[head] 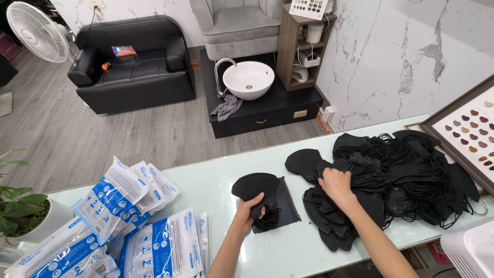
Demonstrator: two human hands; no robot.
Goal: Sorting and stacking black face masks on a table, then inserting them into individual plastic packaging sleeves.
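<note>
1. Masks [256, 186], black soft fabric, lay stacked on the glossy counter [216, 185]; left hand [250, 210] gripped them.
2. Right hand [335, 184] pinched into the loose mask pile [406, 175].
3. Blue-white plastic packets [123, 206] lay flat, sealed.

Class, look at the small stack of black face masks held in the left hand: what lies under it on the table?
Under the small stack of black face masks in the left hand lies a flat dark square mat on the glossy pale table. The mat's covered part is hidden.

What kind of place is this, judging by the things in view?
Probably a nail or beauty salon: a pedicure chair above a white basin, and a framed colour sample board. Both hands sort black masks on the counter.
</note>
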